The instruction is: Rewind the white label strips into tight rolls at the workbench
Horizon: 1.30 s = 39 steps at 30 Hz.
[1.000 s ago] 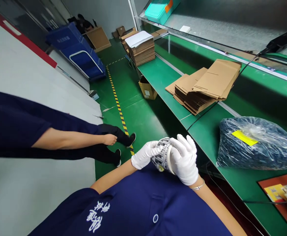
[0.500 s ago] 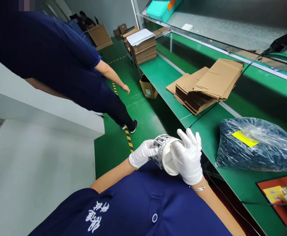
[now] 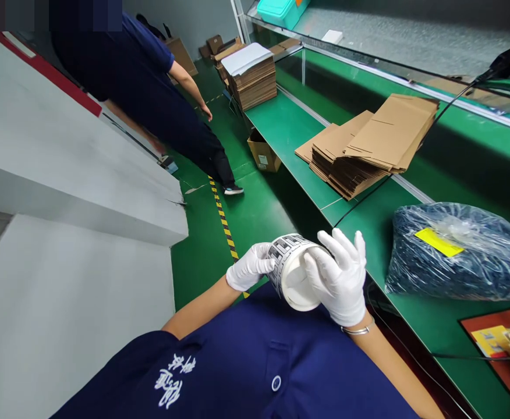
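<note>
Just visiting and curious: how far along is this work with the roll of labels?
Done: nothing looks labelled. In hand: the label roll, gripped by the left hand and right hand, both gloved, at the chest. Left: the flat cartons lie folded on the green bench, and the plastic bag lies apart from both hands.

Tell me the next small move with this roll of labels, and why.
Probably pick at the label strip's loose end with the left hand: its fingers already rest on the printed side of the label roll, while the right hand cups its end, steadying it.
</note>
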{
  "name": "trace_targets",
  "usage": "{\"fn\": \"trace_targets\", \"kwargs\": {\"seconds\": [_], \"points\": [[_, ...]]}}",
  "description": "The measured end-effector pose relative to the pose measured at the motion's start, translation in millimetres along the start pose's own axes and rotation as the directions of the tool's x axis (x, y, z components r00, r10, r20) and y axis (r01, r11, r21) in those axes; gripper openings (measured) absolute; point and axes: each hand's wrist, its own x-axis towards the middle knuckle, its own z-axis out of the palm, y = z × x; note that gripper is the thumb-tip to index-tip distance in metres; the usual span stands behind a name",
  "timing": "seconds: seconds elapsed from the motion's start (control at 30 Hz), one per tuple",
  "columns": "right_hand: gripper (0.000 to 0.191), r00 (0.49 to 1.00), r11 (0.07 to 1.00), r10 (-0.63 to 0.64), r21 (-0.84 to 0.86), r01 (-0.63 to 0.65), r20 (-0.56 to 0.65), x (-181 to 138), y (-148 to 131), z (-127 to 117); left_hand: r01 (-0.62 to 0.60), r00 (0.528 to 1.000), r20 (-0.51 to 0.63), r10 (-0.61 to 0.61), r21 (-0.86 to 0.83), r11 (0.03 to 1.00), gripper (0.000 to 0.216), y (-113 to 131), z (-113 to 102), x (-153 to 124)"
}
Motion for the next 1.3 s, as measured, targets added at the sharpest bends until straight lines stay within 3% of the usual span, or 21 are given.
{"fn": "trace_targets", "kwargs": {"seconds": [0.13,0.33,0.73,1.03,1.3], "points": [[0.013,1.0,1.0,-0.006,0.011,0.005,0.026,4.2,-1.9,-3.3,0.063,0.998,-0.017,-0.063,0.011,0.998,0.064,-0.1,-1.4,1.3],[0.003,0.997,0.999,-0.044,0.003,0.044,0.057,3.3,-4.0,1.2,0.043,0.999,-0.004,-0.043,-0.007,0.999,0.076,0.4,-3.0,1.5],[0.006,0.994,0.997,-0.05,-0.048,0.055,0.097,3.0,-6.6,0.0,0.073,0.997,0.007,-0.073,-0.005,0.997,0.085,-1.8,-6.3,-1.4],[0.009,0.997,0.999,-0.053,-0.004,0.053,0.052,3.3,-7.3,1.0,0.016,0.994,0.105,-0.013,-0.021,1.0,0.075,-2.4,-5.5,0.5],[0.012,0.997,0.999,-0.041,-0.013,0.042,0.058,5.2,-7.3,-2.1,0.06,0.998,0.024,-0.06,-0.021,0.998,0.076,3.8,2.3,3.4]]}}
